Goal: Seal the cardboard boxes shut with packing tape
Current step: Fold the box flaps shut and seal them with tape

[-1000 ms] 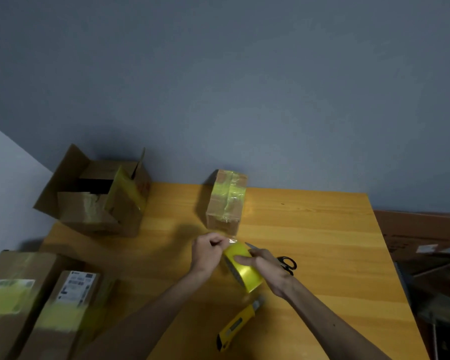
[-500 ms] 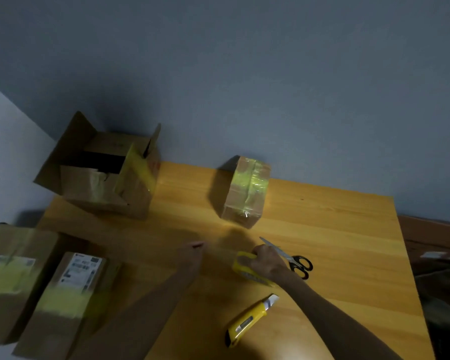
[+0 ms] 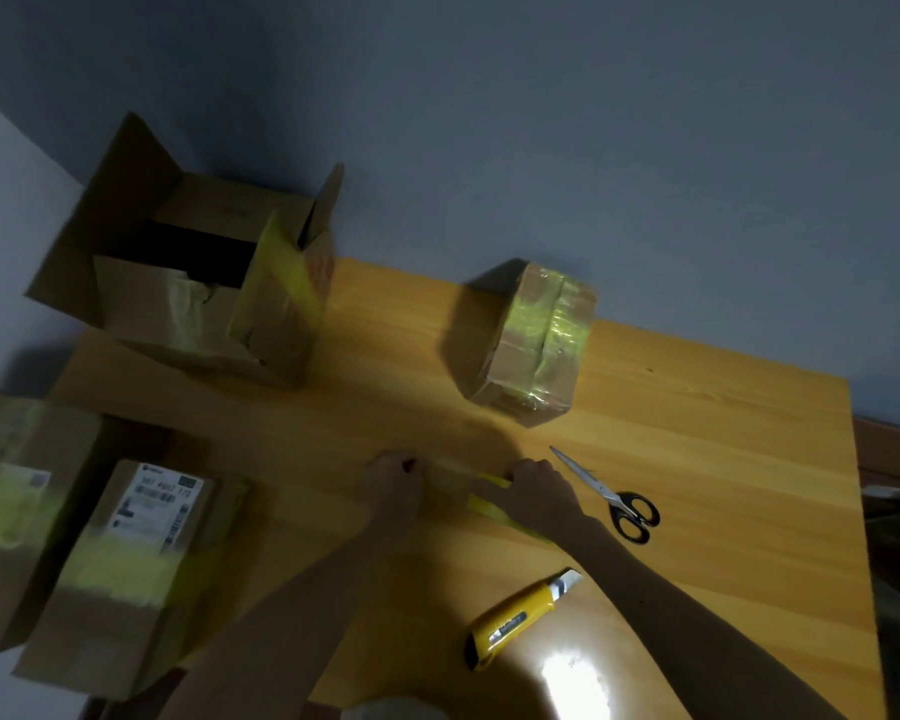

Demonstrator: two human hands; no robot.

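Observation:
My right hand grips the yellow tape roll low over the wooden table. My left hand pinches the free end of the tape, and a clear strip stretches between the two hands. A small taped cardboard box stands just beyond the hands. An open cardboard box with raised flaps sits at the table's far left corner. Two closed boxes with yellowish tape lie at the left edge, the labelled box and the larger box.
Black-handled scissors lie right of my right hand. A yellow utility knife lies near the front edge under my right forearm. A grey wall runs behind the table. Dark clutter sits past the right edge.
My hands have drawn apart, the left going left with the tape end, pulling out a strip. The roll has dropped toward the table. The view has shifted down and left.

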